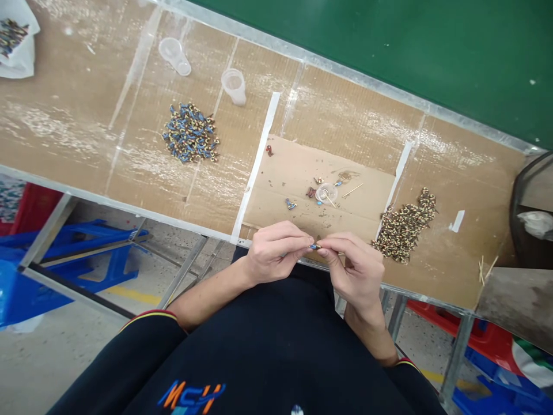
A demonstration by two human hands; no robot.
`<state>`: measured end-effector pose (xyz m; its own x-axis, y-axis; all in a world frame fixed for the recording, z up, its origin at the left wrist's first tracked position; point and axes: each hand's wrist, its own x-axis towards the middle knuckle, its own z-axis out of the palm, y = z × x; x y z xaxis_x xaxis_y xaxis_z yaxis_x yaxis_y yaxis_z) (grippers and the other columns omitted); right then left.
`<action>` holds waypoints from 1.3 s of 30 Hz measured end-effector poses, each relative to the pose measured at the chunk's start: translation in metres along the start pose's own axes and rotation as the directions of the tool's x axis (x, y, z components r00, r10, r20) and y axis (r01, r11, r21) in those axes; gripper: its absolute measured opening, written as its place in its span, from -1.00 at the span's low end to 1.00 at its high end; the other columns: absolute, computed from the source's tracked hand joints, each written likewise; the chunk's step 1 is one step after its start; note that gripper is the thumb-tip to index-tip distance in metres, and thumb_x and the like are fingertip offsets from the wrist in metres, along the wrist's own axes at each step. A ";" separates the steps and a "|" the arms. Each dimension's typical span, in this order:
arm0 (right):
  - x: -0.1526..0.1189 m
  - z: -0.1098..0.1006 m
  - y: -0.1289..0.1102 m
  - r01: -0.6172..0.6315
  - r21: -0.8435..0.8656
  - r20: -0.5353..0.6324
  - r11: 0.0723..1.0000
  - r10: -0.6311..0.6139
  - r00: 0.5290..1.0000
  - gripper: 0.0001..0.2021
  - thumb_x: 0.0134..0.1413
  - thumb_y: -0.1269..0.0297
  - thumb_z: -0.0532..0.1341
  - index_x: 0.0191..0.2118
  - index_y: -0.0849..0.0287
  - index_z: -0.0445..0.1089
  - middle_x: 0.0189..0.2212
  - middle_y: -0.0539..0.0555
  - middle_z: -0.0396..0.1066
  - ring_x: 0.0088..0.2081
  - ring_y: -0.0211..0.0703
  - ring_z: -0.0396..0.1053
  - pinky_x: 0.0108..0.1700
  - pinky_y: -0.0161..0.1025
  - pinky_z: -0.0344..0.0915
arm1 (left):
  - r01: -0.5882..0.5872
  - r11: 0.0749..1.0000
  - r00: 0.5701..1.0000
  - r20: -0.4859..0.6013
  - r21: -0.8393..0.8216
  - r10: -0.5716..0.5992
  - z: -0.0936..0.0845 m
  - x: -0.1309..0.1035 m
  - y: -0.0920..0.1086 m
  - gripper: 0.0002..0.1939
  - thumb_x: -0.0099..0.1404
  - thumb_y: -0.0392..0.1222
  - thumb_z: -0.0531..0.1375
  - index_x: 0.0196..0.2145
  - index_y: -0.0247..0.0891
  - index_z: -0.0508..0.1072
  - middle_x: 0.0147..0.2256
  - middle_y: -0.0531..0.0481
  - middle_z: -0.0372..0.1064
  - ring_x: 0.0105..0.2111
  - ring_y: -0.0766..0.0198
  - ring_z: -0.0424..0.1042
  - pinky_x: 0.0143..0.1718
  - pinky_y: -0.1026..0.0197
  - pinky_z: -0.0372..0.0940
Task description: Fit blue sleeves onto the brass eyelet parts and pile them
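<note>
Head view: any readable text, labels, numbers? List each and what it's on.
"HSN" or close to it, seen upside down in orange and blue letters on the dark shirt; the exact letters are uncertain.
A small white mark lower on the shirt is cut off by the picture's edge, unreadable.
No print shows on the table, the clear cups or the small part pinched between the left hand and right hand.

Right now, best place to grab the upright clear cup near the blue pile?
Take the clear plastic cup by its side wall just under the rim, coming from the person's side. It stands upright with its mouth open, apart from the blue-and-gold pile, so the wall is exposed all round.
</note>
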<state>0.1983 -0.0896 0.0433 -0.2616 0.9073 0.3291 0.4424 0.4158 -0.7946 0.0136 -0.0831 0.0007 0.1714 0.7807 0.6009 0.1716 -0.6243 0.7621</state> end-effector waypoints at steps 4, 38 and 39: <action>-0.001 0.000 0.000 -0.002 0.002 0.000 1.000 0.002 1.000 -0.85 0.30 0.50 0.32 -0.21 0.08 0.56 -0.38 0.01 0.62 -0.39 -0.21 0.57 -0.36 -0.30 0.50 | -0.006 1.000 1.000 0.011 0.000 0.006 -0.001 0.000 0.000 -0.91 0.44 -0.41 0.28 -0.15 -0.30 0.54 -0.31 -0.15 0.65 -0.35 0.26 0.62 -0.27 0.26 0.58; 0.005 -0.015 0.010 -0.070 0.036 -0.009 0.997 0.071 0.997 -0.74 0.36 0.37 0.30 0.07 -0.01 0.61 -0.34 0.00 0.55 -0.37 -0.21 0.47 -0.36 -0.27 0.39 | 0.481 0.639 0.875 -0.370 0.600 -0.311 -0.148 0.025 -0.096 -0.85 0.40 -0.19 0.32 -0.36 -0.19 0.63 -0.38 -0.02 0.59 -0.36 0.22 0.49 -0.23 0.15 0.35; 0.005 -0.016 0.009 -0.074 0.044 -0.008 0.996 0.074 0.997 -0.76 0.35 0.37 0.30 0.04 -0.01 0.62 -0.35 0.00 0.56 -0.39 -0.22 0.47 -0.38 -0.27 0.37 | 0.489 0.614 0.872 -0.377 0.620 -0.313 -0.149 0.026 -0.098 -0.83 0.38 -0.19 0.33 -0.39 -0.19 0.61 -0.41 0.00 0.56 -0.38 0.22 0.46 -0.25 0.15 0.33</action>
<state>0.2146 -0.0799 0.0458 -0.2212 0.9361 0.2734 0.4221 0.3446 -0.8385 -0.1430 0.0029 -0.0223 -0.2702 0.8864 0.3758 0.7905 -0.0186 0.6122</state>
